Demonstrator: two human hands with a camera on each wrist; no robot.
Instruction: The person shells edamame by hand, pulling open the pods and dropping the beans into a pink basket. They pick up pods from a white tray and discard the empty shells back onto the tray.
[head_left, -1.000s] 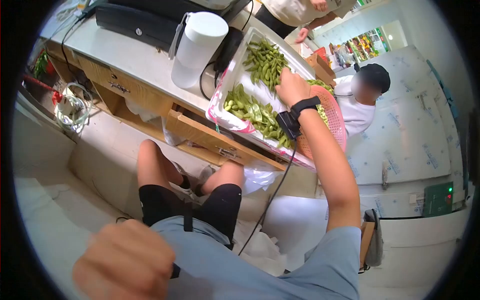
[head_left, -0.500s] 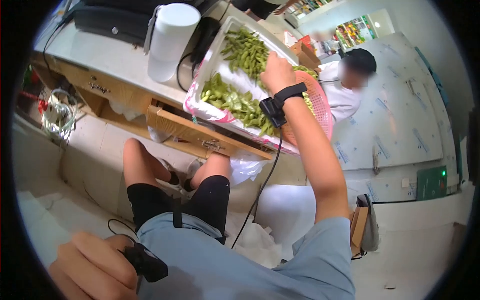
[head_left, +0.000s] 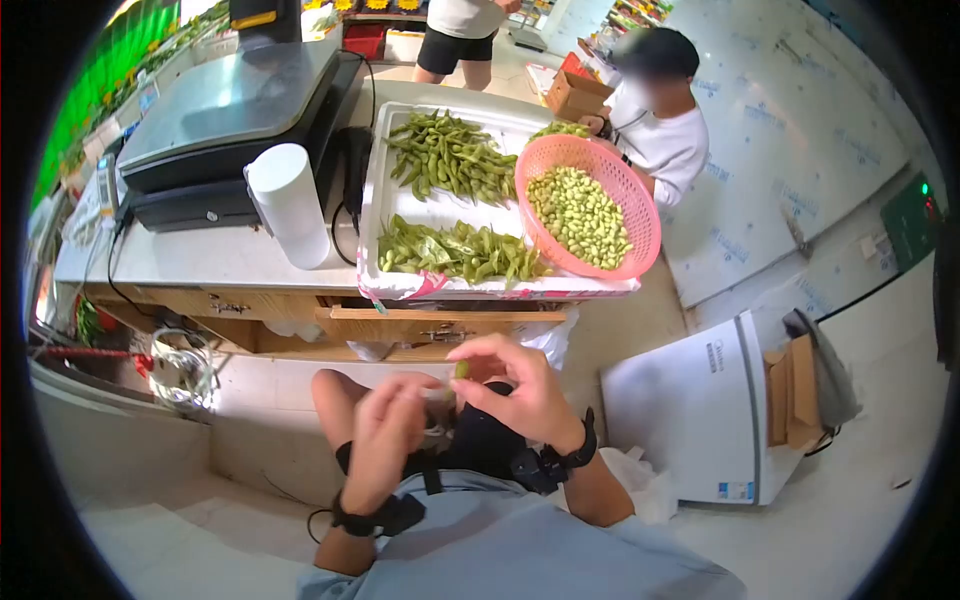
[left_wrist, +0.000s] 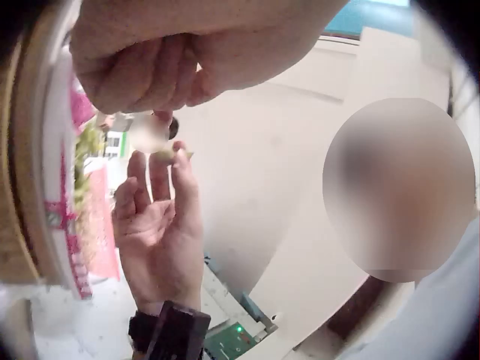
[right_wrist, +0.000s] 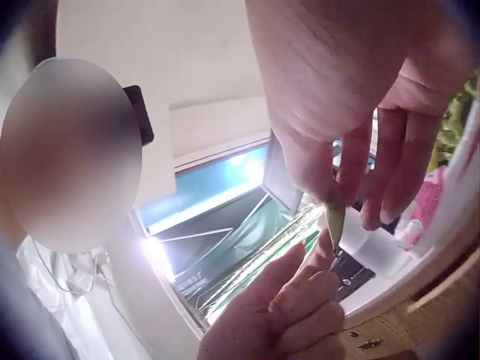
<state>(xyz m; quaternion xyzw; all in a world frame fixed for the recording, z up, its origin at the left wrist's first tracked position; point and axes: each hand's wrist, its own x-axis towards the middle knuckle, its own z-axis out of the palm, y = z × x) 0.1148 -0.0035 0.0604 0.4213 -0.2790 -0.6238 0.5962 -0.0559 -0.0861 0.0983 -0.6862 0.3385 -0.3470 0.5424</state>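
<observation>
Between the thumb and index finger of my right hand (head_left: 525, 400) is pinched a small green edamame pod (right_wrist: 337, 217). My left hand (head_left: 385, 435), fingers curled and a little blurred, is close beside it; in the right wrist view its fingertips are right by the pod's lower end. Nothing shows between the left fingers, and the inside of that palm is hidden. Beyond the hands, a white foam tray (head_left: 445, 213) holds a pile of whole pods (head_left: 450, 160) at the back and flatter pods or hulls (head_left: 455, 252) in front. Shelled beans (head_left: 580, 215) fill a pink colander (head_left: 645, 205) at the tray's right end.
A white-lidded bottle (head_left: 290, 205) and a scale (head_left: 235, 105) stand left of the tray on the counter (head_left: 190, 255). Below the tray a drawer (head_left: 400, 325) is pulled out. A person in white (head_left: 670, 140) sits behind the colander; another stands farther back. A white appliance (head_left: 690, 405) stands at right.
My right hand has come back from the pods in the tray to in front of my body with a pod. The left hand has moved up beside it. The view has shifted.
</observation>
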